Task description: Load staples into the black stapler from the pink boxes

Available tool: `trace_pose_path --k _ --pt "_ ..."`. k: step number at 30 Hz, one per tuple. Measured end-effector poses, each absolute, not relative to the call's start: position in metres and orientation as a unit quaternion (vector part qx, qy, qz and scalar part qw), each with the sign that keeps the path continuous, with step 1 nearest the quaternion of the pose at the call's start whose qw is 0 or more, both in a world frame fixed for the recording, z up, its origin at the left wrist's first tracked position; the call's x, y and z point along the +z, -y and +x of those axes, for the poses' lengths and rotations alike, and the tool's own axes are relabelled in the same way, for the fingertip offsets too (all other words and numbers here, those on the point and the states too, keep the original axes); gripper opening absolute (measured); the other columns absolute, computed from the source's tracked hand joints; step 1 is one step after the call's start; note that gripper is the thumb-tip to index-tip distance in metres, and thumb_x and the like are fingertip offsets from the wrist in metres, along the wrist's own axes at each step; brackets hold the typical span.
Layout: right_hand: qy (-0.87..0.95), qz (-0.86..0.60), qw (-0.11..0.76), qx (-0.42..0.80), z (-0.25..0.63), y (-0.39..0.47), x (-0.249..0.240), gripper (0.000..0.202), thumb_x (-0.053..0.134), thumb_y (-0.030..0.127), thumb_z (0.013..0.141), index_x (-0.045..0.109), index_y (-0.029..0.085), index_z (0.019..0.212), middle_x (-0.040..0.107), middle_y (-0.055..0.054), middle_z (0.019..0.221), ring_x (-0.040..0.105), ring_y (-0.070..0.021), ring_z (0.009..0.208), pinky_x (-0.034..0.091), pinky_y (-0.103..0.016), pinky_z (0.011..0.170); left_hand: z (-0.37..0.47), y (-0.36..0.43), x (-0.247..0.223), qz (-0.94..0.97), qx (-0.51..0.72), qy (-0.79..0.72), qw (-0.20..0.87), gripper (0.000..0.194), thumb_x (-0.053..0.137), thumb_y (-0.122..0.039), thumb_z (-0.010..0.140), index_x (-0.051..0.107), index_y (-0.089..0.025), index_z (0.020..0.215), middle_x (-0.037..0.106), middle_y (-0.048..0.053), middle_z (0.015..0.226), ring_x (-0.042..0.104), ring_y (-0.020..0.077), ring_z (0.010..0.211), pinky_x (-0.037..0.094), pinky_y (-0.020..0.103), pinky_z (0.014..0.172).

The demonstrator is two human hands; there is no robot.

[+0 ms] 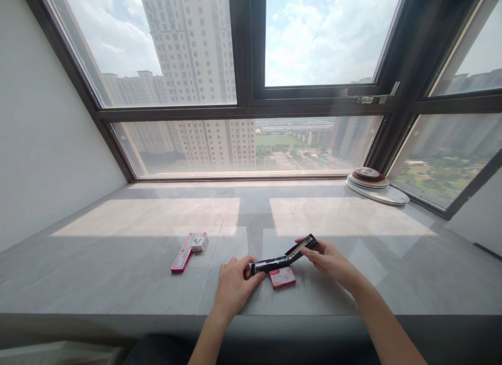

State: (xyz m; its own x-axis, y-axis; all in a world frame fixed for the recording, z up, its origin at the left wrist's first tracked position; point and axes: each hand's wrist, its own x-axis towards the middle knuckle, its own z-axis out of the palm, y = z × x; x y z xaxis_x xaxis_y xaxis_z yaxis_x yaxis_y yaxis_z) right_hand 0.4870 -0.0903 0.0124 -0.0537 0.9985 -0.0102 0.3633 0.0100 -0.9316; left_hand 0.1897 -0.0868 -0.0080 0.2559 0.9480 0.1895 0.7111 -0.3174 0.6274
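A black stapler (270, 263) is held opened out above the sill, its metal inner parts showing. My left hand (235, 286) grips its left end between thumb and fingers. My right hand (329, 260) is closed around the raised right end, thumb along the near side. Just below the stapler a small pink-and-white box (283, 277) lies on the sill, its far edge partly covered by the stapler. Whether the stapler touches this box I cannot tell.
To the left lie a long pink box (181, 261) and a small white box (199, 242) beside another pink-and-white one. A stack of plates (368, 184) stands in the far right corner by the window frame (243, 114). The sill's front edge (117, 315) runs close before me.
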Motion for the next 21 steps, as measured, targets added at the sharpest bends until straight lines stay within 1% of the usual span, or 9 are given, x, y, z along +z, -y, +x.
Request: trace_pose_path --k 3,6,9,12,13,15,18,20,21 --pt "0.661 -0.488 0.375 0.430 0.458 0.071 0.029 0.049 0.071 0.060 0.080 0.069 0.018 0.106 0.056 0.002 0.073 0.039 -0.0093 0.056 0.028 -0.023 0.050 0.190 0.086 -0.008 0.763 0.271 -0.549 0.208 0.024 0.065 -0.049 0.085 0.071 -0.033 0.102 0.061 -0.002 0.073 0.057 0.0220 0.081 0.031 0.031 0.075" --pt "0.726 -0.466 0.331 0.381 0.431 0.059 0.036 0.035 0.078 0.049 0.076 0.071 0.018 0.091 0.045 0.007 0.063 0.039 -0.0093 0.058 0.028 -0.022 0.053 0.191 0.086 -0.007 0.763 0.266 -0.552 0.205 0.026 0.066 -0.051 0.085 0.071 -0.033 0.104 0.061 -0.002 0.074 0.057 0.0215 0.082 0.031 0.031 0.075" --pt "0.750 -0.482 0.288 0.350 0.418 0.056 0.035 0.030 0.080 0.044 0.074 0.071 0.018 0.088 0.044 0.007 0.062 0.039 -0.0089 0.057 0.027 -0.022 0.052 0.192 0.086 -0.007 0.764 0.260 -0.554 0.205 0.027 0.065 -0.052 0.086 0.070 -0.033 0.104 0.061 -0.002 0.074 0.057 0.0211 0.082 0.031 0.031 0.075" --pt "0.774 -0.476 0.252 0.333 0.416 0.059 0.034 0.024 0.074 0.038 0.079 0.073 0.020 0.093 0.052 0.006 0.065 0.045 -0.0103 0.058 0.030 -0.022 0.053 0.191 0.086 -0.010 0.766 0.256 -0.556 0.195 0.023 0.066 -0.049 0.086 0.069 -0.029 0.096 0.061 -0.002 0.073 0.057 0.0216 0.083 0.031 0.031 0.075" --pt "0.783 -0.468 0.241 0.331 0.416 0.061 0.034 0.022 0.071 0.037 0.082 0.074 0.021 0.096 0.054 0.005 0.066 0.047 -0.0111 0.059 0.031 -0.023 0.054 0.189 0.086 -0.010 0.769 0.255 -0.553 0.192 0.022 0.066 -0.047 0.086 0.068 -0.028 0.096 0.061 -0.002 0.073 0.057 0.0219 0.084 0.032 0.032 0.076" --pt "0.792 -0.461 0.229 0.328 0.420 0.063 0.036 0.021 0.065 0.035 0.087 0.074 0.022 0.101 0.059 0.004 0.069 0.051 -0.0124 0.061 0.034 -0.023 0.056 0.185 0.088 -0.010 0.775 0.263 -0.541 0.194 0.021 0.064 -0.040 0.087 0.065 -0.027 0.104 0.062 -0.002 0.077 0.058 0.0213 0.083 0.034 0.033 0.078" --pt "0.784 -0.484 0.252 0.296 0.432 0.059 0.034 0.022 0.063 0.037 0.089 0.075 0.022 0.100 0.061 0.002 0.073 0.053 -0.0139 0.066 0.036 -0.024 0.059 0.184 0.095 -0.001 0.781 0.287 -0.508 0.223 0.034 0.056 -0.024 0.088 0.057 -0.027 0.122 0.064 -0.001 0.088 0.058 0.0178 0.077 0.040 0.034 0.082" --pt "0.767 -0.511 0.286 0.262 0.443 0.053 0.027 0.022 0.068 0.040 0.085 0.074 0.021 0.095 0.060 0.001 0.075 0.053 -0.0145 0.069 0.036 -0.024 0.061 0.193 0.101 0.009 0.808 0.295 -0.450 0.240 0.045 0.050 -0.013 0.084 0.056 -0.028 0.126 0.065 0.001 0.101 0.060 0.0184 0.085 0.044 0.035 0.086" --pt "0.753 -0.526 0.302 0.255 0.448 0.050 0.022 0.024 0.071 0.041 0.082 0.073 0.020 0.093 0.058 0.002 0.075 0.052 -0.0143 0.069 0.036 -0.024 0.061 0.200 0.104 0.014 0.831 0.291 -0.406 0.244 0.052 0.048 -0.008 0.081 0.057 -0.030 0.127 0.066 0.002 0.109 0.060 0.0198 0.095 0.045 0.035 0.090"
